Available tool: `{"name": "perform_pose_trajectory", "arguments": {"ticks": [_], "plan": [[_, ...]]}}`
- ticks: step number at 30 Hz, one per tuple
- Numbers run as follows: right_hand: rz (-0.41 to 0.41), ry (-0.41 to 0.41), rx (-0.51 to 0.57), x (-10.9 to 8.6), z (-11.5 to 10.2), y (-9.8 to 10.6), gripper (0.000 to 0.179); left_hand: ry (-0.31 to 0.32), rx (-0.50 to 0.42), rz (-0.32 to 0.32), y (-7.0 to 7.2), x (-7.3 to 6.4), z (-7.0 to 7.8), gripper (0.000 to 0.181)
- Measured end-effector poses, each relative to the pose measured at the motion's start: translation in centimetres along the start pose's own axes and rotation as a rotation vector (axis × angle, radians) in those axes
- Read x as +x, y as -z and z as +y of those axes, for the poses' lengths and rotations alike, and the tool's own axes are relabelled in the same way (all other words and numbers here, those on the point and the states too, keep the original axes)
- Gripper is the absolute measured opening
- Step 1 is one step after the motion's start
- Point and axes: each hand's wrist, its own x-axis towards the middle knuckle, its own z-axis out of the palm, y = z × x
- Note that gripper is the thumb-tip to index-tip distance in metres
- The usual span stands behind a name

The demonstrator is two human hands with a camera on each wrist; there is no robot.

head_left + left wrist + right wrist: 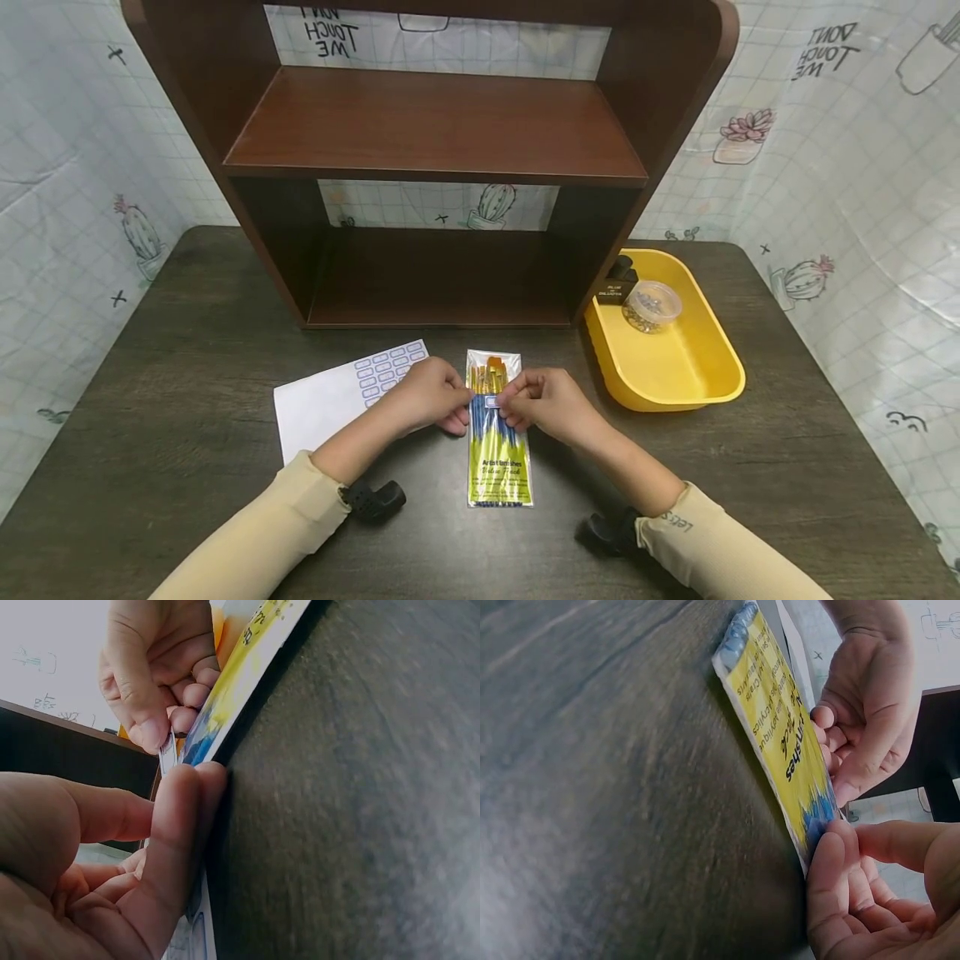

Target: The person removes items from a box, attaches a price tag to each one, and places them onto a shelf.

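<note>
A clear packet of artist paintbrushes (498, 475) with a yellow-green and blue printed front lies flat on the dark table. A small white label with a blue border (492, 402) is over the blue part of the packet. My right hand (551, 404) pinches this label at its right end between thumb and forefinger, close over the packet. On the other side, my left hand (431, 396) holds the packet's left edge, its thumb on the front and fingers curled along the side. The left wrist view shows the label (169, 754) tilted edge-on between both hands' fingertips.
Left of the packet lies a sheet of blue-bordered labels (318, 417), partly under my left forearm. A yellow tray (693, 367) at the right holds a clear tub (652, 306) and a black box (617, 289). Behind stands a brown wooden shelf unit (435, 125).
</note>
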Motion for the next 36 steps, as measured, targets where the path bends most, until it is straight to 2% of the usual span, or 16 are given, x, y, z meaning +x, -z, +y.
{"name": "perform_pose_trajectory", "arguments": {"ticks": [11,22,27,31,36], "plan": [[0.034,0.01,-0.061,0.02,-0.14,-0.37,0.013,-0.011,0.054,0.019,-0.23,0.02,0.04,0.021],[0.056,0.025,-0.231,-0.1,-0.56,-0.59,0.007,-0.033,0.054,0.014,-0.26,-0.01,-0.19,0.02],[0.061,0.036,-0.293,0.01,-0.55,-0.36,0.013,-0.047,0.066,0.014,-0.23,-0.07,-0.25,0.021],[0.054,0.013,-0.304,-0.01,-0.42,-0.06,0.016,-0.051,0.084,0.017,-0.25,-0.12,-0.17,0.02],[0.023,0.037,-0.28,0.06,-0.2,0.19,0.008,-0.059,0.085,0.022,-0.2,-0.09,-0.27,0.021]]}}
